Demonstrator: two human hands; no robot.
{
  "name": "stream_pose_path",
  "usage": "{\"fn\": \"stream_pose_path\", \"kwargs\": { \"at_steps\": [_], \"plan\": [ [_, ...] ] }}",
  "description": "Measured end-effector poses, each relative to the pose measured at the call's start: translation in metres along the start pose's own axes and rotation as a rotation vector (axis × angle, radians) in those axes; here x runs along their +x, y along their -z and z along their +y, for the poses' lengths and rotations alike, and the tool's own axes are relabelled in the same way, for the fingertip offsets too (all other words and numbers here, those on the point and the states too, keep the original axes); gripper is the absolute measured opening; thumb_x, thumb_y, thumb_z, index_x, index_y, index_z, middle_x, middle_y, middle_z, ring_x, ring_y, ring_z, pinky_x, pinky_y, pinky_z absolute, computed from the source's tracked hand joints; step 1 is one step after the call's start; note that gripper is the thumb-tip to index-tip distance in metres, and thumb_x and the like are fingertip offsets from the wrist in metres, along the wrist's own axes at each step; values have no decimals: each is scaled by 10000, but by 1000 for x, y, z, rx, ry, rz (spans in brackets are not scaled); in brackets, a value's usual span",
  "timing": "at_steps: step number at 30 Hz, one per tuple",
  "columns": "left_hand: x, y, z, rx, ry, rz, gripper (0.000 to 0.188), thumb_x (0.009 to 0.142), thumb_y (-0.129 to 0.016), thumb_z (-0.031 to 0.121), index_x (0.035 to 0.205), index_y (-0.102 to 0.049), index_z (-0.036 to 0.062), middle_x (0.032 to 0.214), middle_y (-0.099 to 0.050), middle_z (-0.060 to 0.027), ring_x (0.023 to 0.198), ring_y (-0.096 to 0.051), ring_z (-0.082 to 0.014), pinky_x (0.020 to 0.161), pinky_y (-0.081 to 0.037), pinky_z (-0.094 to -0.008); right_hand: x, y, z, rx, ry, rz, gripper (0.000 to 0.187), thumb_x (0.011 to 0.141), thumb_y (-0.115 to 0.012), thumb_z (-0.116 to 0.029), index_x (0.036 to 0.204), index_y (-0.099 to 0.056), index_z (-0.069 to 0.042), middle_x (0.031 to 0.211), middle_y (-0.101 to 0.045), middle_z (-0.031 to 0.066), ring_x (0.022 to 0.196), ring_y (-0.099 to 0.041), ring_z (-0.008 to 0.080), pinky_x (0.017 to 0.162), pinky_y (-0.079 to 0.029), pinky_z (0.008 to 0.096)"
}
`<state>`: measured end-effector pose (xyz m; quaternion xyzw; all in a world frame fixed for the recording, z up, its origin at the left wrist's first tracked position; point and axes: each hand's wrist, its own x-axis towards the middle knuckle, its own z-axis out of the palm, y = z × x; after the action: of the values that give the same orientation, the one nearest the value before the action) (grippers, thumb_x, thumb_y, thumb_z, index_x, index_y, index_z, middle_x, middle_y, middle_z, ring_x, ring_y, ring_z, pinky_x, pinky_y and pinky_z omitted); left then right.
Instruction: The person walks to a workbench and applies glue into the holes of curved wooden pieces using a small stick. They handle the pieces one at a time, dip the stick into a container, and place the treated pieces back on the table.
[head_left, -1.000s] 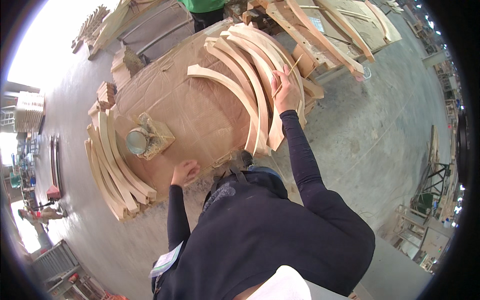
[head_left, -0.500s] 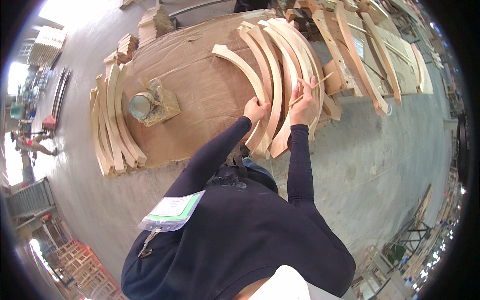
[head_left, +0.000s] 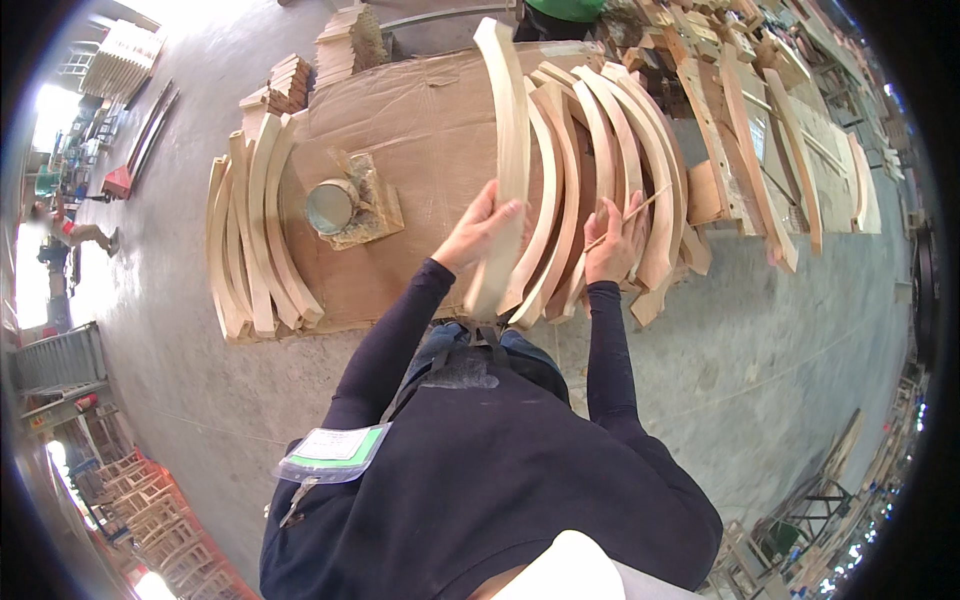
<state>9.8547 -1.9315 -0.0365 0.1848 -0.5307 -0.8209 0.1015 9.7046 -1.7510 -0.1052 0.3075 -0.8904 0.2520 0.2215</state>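
Note:
My left hand [head_left: 476,234] is closed around a pale curved wooden piece [head_left: 508,115], lifted up and standing lengthwise over the table. Its lower end is blurred. My right hand [head_left: 610,250] holds a thin wooden stick [head_left: 644,205] slanting across the fingers, above a row of similar curved wooden pieces [head_left: 655,135] laid side by side. To the left, a round container with a greyish-green top [head_left: 330,208] sits on a crusted yellowish block [head_left: 383,208]. Brown cardboard [head_left: 420,115] covers the table under all of this.
More curved pieces [head_left: 262,215] lie at the table's left end. Stacked wooden blocks [head_left: 348,45] stand beyond the far edge. Right of the table is a bench with long wooden parts [head_left: 735,140]. A person in green [head_left: 565,10] is at the far side; another walks far left.
My left hand has picked up a curved piece from the row's left side and raised it. My right hand keeps the stick over the row. The person in green has come into view.

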Motion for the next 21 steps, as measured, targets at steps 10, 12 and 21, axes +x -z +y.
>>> {"fn": "stream_pose_path", "kwargs": {
  "at_steps": [10,12,21],
  "plan": [
    [-138,89,86,-309,99,-151,612,763,-673,211,1275,-421,-10,765,-525,-51,544,-535,-139,492,-458,-276,-1,8,17,123,-7,-34,324,893,-617,-202,1208,-604,-125,1441,-437,196,1306,-428,409,1084,-359,472],
    [-165,112,97,-339,6,-276,819,709,-731,197,1400,-332,18,889,-573,-95,653,-579,-140,621,-501,-294,-2,14,6,210,-44,-23,308,902,-587,-177,1196,-609,-86,1421,-453,211,1305,-421,427,1090,-351,475],
    [-223,87,131,827,-86,293,624,797,-697,82,1360,-440,5,1220,-603,-134,1087,-573,-157,928,-446,-322,30,48,-130,694,75,-71,411,1039,-379,-270,1365,-453,-30,1312,-582,126,1262,-513,267,1015,-419,360]
  ]
}}
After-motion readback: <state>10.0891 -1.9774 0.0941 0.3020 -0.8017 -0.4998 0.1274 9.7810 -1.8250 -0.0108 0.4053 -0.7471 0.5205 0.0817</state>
